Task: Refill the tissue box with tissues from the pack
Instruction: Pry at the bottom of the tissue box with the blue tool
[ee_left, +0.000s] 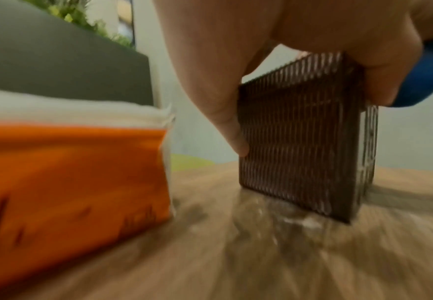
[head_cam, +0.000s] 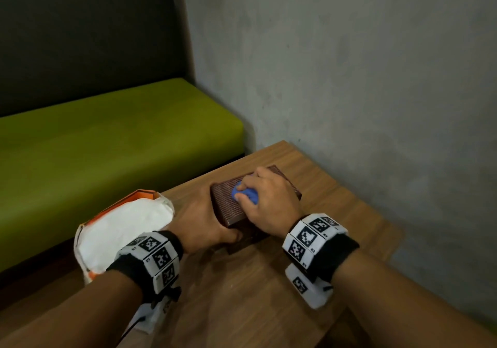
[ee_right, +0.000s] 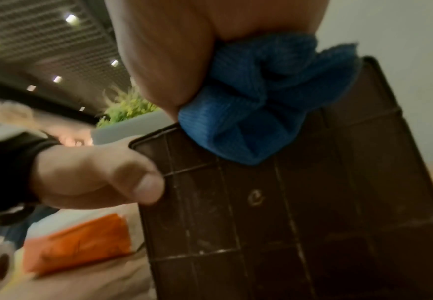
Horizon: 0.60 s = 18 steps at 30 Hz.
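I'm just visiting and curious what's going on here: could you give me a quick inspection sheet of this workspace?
Surface: wooden table, in a corner.
Job's things: brown ribbed tissue box tipped on its side; opened orange tissue pack left of it, white tissues showing.
Clutter: blue cloth on the box.
Grips: left hand holds the box; right hand presses the cloth on it.
Cables: nothing seen.
Surroundings: green bench seat, grey wall.

Ribbed dark-brown tissue box (head_cam: 231, 205), blue cloth (head_cam: 246, 194), seemingly orange-and-white pack (head_cam: 121, 226), green bench (head_cam: 107, 138).
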Each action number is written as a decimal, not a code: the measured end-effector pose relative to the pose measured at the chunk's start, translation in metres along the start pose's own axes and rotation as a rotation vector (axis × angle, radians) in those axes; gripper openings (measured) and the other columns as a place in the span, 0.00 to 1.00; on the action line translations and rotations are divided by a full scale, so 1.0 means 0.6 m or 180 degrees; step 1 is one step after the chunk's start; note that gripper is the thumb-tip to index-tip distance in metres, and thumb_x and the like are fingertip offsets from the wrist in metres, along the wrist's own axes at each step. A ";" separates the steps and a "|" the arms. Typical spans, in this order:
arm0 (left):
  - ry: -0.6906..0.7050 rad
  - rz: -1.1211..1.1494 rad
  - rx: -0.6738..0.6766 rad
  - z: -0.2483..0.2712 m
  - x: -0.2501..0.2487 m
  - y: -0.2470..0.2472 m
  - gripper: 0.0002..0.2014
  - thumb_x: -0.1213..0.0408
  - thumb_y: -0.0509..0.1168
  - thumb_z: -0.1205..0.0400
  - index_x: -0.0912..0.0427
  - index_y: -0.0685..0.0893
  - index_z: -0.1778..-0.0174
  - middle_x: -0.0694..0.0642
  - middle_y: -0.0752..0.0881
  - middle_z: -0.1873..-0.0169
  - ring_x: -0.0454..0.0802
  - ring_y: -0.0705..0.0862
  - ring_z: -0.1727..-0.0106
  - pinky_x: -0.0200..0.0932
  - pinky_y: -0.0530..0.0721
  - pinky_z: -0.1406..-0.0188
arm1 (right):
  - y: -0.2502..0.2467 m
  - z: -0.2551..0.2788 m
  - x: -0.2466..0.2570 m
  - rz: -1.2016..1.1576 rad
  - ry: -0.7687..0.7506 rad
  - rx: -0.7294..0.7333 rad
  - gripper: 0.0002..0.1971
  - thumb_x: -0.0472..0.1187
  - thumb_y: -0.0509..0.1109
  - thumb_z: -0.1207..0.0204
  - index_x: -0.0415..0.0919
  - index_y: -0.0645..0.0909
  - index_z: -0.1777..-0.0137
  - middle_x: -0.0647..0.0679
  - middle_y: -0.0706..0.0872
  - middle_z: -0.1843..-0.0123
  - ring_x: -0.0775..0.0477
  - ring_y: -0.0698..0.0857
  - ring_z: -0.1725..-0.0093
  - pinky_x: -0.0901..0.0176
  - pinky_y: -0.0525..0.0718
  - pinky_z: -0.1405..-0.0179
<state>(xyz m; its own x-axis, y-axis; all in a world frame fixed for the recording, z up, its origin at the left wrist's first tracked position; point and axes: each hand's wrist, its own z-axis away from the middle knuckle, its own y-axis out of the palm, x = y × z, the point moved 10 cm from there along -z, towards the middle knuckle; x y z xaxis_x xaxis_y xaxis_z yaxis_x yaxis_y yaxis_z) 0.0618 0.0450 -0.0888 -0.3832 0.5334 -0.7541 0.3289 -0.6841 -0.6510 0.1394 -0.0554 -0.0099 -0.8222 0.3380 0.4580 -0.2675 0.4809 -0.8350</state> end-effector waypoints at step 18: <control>-0.0070 0.0131 0.0046 -0.009 0.016 0.018 0.53 0.47 0.83 0.49 0.44 0.66 0.27 0.41 0.83 0.41 0.43 0.85 0.42 0.51 0.89 0.44 | -0.004 -0.067 -0.085 0.0811 0.0838 0.0061 0.12 0.48 0.64 0.21 0.44 0.85 0.47 0.44 0.79 0.42 0.38 0.83 0.45 0.47 0.82 0.49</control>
<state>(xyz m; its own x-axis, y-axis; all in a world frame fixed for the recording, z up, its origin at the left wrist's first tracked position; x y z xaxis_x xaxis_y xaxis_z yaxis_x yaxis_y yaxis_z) 0.0664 0.0452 -0.1035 -0.3884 0.4938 -0.7780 0.3323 -0.7124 -0.6180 0.2020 -0.0412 -0.0190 -0.7067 0.6429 0.2952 -0.0820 0.3400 -0.9368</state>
